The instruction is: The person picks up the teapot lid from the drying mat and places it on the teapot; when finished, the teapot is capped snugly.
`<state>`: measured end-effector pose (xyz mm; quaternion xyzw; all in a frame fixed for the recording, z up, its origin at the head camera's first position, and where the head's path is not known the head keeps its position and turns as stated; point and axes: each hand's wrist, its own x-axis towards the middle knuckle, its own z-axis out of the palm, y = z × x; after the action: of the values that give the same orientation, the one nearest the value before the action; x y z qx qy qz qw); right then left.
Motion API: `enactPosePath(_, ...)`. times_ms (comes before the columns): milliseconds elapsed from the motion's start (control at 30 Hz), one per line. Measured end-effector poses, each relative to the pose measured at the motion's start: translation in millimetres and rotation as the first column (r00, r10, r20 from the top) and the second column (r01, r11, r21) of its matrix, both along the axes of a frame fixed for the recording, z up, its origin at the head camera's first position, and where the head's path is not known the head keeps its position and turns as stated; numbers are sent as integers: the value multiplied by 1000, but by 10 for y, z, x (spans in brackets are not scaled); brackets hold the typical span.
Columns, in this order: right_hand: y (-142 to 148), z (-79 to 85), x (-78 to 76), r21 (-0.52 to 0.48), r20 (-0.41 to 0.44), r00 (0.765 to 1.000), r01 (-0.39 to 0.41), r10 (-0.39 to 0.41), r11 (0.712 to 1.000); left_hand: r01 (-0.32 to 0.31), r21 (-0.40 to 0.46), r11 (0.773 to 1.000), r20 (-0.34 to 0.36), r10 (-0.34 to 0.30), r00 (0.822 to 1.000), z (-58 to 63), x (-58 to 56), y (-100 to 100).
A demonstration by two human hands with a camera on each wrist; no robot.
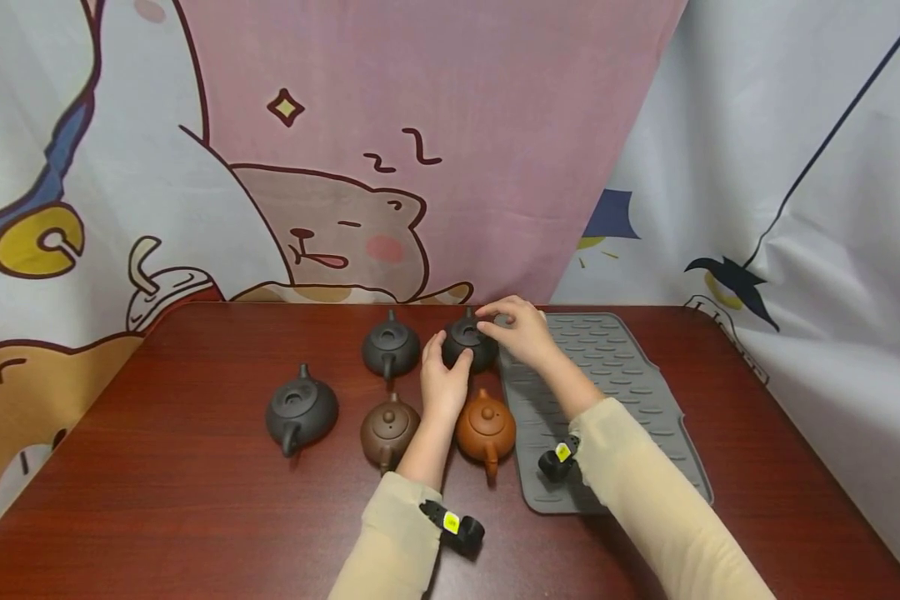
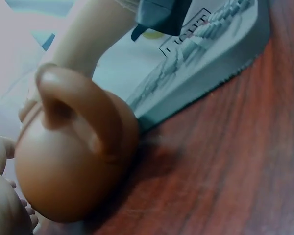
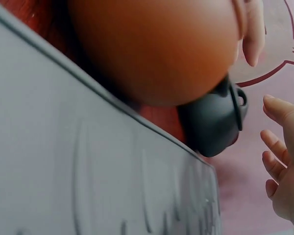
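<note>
A dark grey teapot (image 1: 467,333) stands at the back of the table, between both hands. My left hand (image 1: 445,379) is at its front left, thumb and fingers spread; whether it touches the pot cannot be told. On the other side my right hand (image 1: 523,332) hovers by the pot's right, its fingers loosely extended. The right wrist view shows a gap between this hand (image 3: 286,161) and the dark teapot (image 3: 210,122). Close in front, an orange-brown teapot (image 1: 486,427) stands near the left forearm; it fills much of the left wrist view as a brown teapot (image 2: 73,161).
A grey ridged mat (image 1: 607,375) lies on the right of the wooden table (image 1: 157,467). Left of the hands stand a second dark teapot (image 1: 390,346), a brown teapot (image 1: 387,429) and another dark grey teapot (image 1: 303,408). A printed curtain (image 1: 480,167) hangs behind.
</note>
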<state>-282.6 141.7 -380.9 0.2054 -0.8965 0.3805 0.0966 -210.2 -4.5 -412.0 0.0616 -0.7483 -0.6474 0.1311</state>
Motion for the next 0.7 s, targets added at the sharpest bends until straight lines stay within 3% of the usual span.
enactPosePath(333,142,212,171,-47,-74,997,-32,28,998,28,-16,999,-69,-29,997,331,147,-86)
enactPosePath(567,306,353,347,-27,-127,991,-43,39,999,117,-42,992,-103,-121,987,604,340,-243)
enactPosePath(700,436,420,460,-7,-159,987,-26,25,1000,165,-132,977,-130,-182,975,704,453,-394)
